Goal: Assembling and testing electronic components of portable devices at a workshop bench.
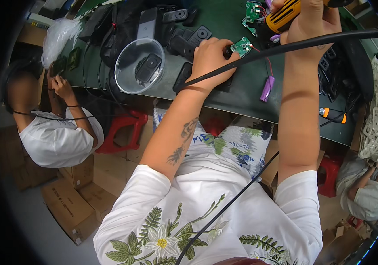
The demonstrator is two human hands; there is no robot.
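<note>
My left hand (212, 62) is closed around a small black piece at the green table's near side. A small green circuit board (242, 46) sits at its fingertips. A red wire runs from the board to a purple battery cell (267, 89), which lies on the table at the right. My right hand (313, 27) grips a yellow and black power tool (283, 16) by its body, above the table at the far right. The tool's tip is hard to make out. More green circuit boards (253, 12) lie just left of the tool.
A clear round tub (122, 73) holding a black device stands left of my left hand. Black housings (200, 35) lie behind it. A thick black cable crosses above both arms. An orange-black screwdriver (333, 115) lies at right. Co-workers sit left and right, near red stools (122, 131) and cartons.
</note>
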